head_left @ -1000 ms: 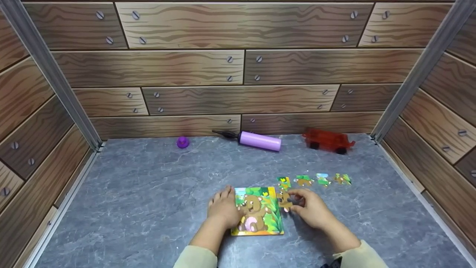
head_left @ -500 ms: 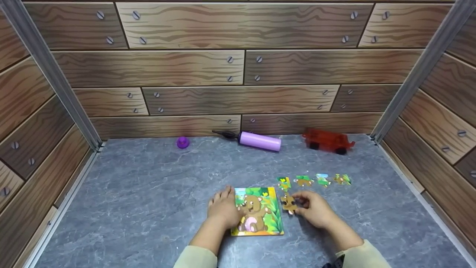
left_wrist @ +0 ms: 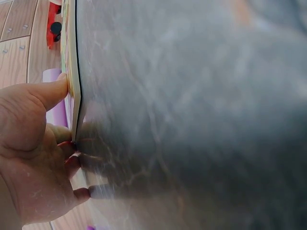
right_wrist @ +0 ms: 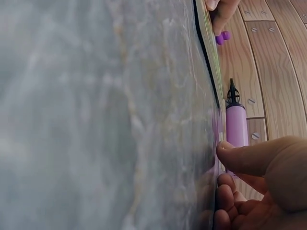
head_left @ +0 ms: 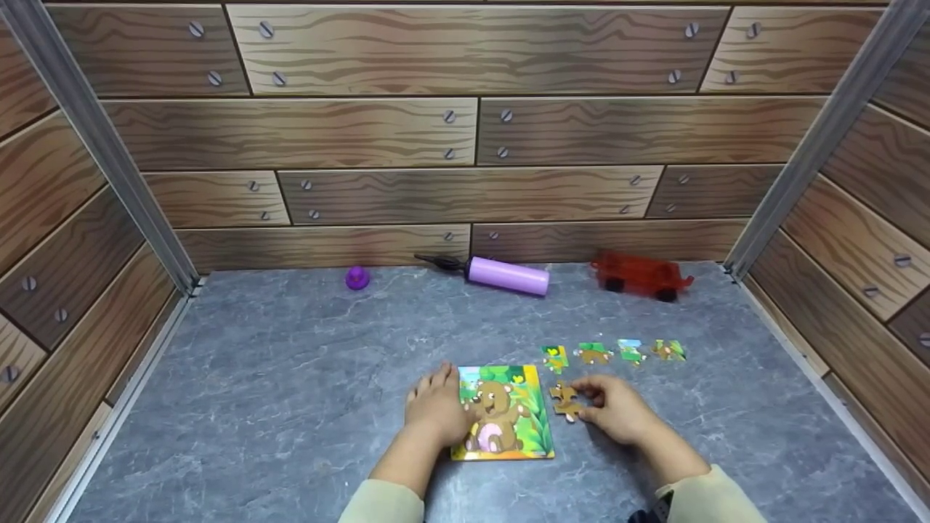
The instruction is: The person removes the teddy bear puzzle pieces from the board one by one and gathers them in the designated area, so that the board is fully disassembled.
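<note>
A square bear picture puzzle board (head_left: 501, 418) lies flat on the grey table. My left hand (head_left: 438, 407) rests at its left edge, thumb on the board's face and fingers stretched onto the table beside it. In the left wrist view the thumb (left_wrist: 55, 93) presses the board's edge (left_wrist: 74, 96). Just right of the board, brown jigsaw pieces (head_left: 564, 399) lie in a short upright strip, which looks like two joined. My right hand (head_left: 614, 407) pinches their right side between thumb and curled fingers. In the right wrist view the thumb (right_wrist: 240, 158) meets the table surface.
Several loose jigsaw pieces lie in a row behind the right hand, from a yellow-and-green piece (head_left: 555, 357) to a brown-and-green one (head_left: 668, 349). Along the back wall sit a purple knob-like object (head_left: 357, 277), a lilac hand pump (head_left: 508, 276) and a red toy wagon (head_left: 641, 274).
My right hand has shifted slightly right and nearer, drawing the brown pieces away from the board's edge; they now lie flatter. My left hand and the board stay put.
</note>
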